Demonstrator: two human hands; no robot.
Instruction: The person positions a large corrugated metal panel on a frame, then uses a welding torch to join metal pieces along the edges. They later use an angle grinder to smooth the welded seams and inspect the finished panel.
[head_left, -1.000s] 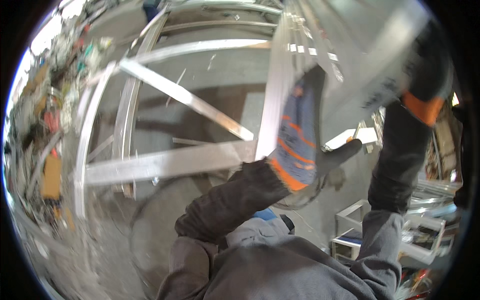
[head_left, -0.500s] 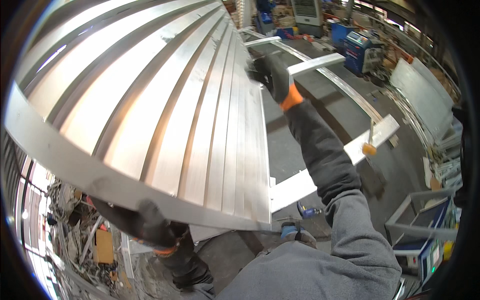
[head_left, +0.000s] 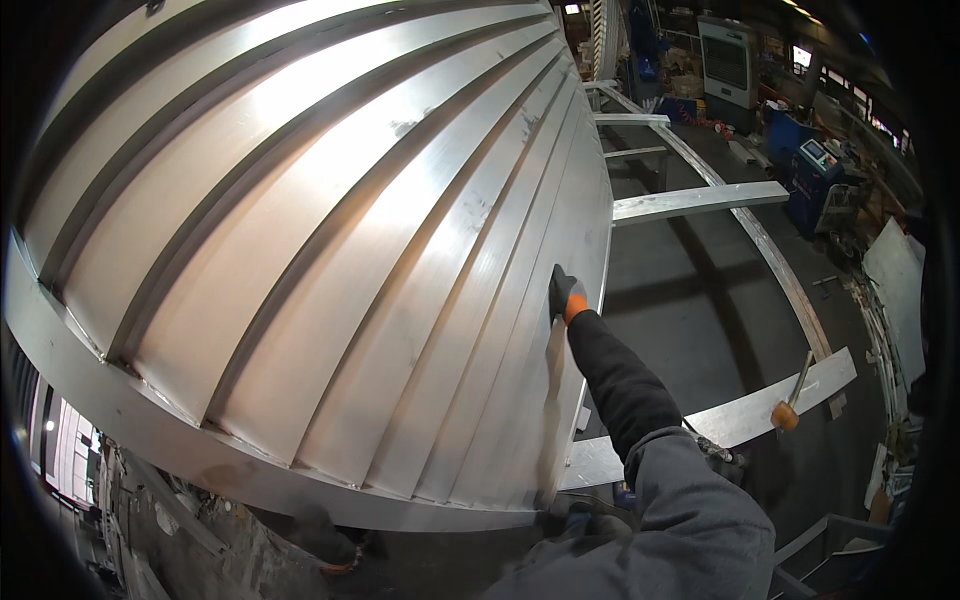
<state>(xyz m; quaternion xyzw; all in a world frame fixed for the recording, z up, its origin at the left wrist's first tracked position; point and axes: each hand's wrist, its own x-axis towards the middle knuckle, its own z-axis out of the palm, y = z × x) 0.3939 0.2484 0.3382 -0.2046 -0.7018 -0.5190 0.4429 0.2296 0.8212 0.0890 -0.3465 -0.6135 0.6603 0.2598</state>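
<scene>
Ribbed aluminium panel (head_left: 330,250), right hand (head_left: 563,293) grip clamped on its edge; left hand (head_left: 335,550) beneath, grip unclear.

Ribbed metal panel (head_left: 330,250): silver-grey, long parallel ridges, warm orange-white glare streaks, dull smudges near the fingers. Right hand (head_left: 565,293): black glove, orange cuff band; sleeve black, then grey. Left hand (head_left: 335,548): dark glove, orange trim. Hammer (head_left: 792,398) beyond the right fingers: orange head.
</scene>
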